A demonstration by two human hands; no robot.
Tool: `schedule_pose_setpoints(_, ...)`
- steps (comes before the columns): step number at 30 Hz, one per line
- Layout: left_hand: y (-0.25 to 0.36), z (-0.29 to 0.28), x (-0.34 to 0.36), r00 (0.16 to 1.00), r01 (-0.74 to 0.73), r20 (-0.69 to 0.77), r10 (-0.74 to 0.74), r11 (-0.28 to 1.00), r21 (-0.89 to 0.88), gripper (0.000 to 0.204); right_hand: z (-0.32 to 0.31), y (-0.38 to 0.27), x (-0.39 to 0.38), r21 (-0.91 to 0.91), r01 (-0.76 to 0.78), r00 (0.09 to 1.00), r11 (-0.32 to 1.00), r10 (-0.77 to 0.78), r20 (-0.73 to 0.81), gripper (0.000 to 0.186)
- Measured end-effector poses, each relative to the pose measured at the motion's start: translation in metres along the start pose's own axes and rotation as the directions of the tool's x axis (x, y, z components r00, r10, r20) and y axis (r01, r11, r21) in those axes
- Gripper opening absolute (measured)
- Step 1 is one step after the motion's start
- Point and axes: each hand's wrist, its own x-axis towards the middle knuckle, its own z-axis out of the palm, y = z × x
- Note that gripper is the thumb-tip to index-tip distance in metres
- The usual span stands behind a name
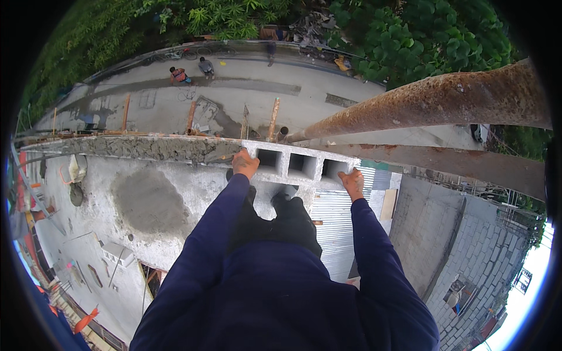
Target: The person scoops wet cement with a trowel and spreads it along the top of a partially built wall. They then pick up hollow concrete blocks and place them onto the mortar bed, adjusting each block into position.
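A pale concrete hollow block (283, 158) with three square openings lies at the wall's edge, at the right end of a row of wet grey mortar (175, 149). My left hand (244, 165) grips the block's left end, fingers curled on it. My right hand (353, 182) holds its right end. Both dark blue sleeves reach up from below, and my dark-clad legs and a foot show beneath the block.
A thick rusty pipe (427, 102) and a flat beam (456, 164) cross the right side. A mortar pile (149, 199) sits on the left slab. Corrugated sheeting (331, 228) lies right of my legs. Two people (180, 76) are down on the road beyond the wall.
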Motion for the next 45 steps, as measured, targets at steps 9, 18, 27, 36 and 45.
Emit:
schedule_pose_setpoints(9, -0.002, -0.006, -0.002, 0.998, -0.014, 0.059, 0.015, 1.000, -0.016, 0.049, 0.000, 0.001, -0.004, -0.001, 0.041, 0.997, 0.999, -0.041, -0.068, 0.056)
schedule_pose_setpoints(18, -0.003, -0.016, 0.004, 0.980, -0.009, 0.197, 0.011, 1.000, -0.013, 0.058, 0.003, 0.005, 0.002, -0.051, 0.067, 0.998, 0.996, -0.067, -0.010, 0.057)
schedule_pose_setpoints(27, -0.017, -0.025, 0.023, 0.897, -0.163, 0.415, 0.150, 0.987, -0.005, 0.089, -0.003, 0.001, 0.004, 0.093, 0.050, 0.997, 0.994, -0.045, -0.058, 0.064)
schedule_pose_setpoints(36, -0.014, -0.028, 0.019, 0.927, -0.207, 0.320, 0.195, 0.978, 0.002, 0.056, -0.008, -0.002, -0.008, 0.028, 0.132, 0.991, 0.991, -0.131, -0.027, 0.058)
schedule_pose_setpoints(45, -0.009, -0.035, 0.011, 0.940, -0.176, 0.290, 0.179, 0.984, -0.036, 0.057, -0.010, 0.001, -0.004, 0.038, 0.168, 0.986, 0.985, -0.167, -0.029, 0.050)
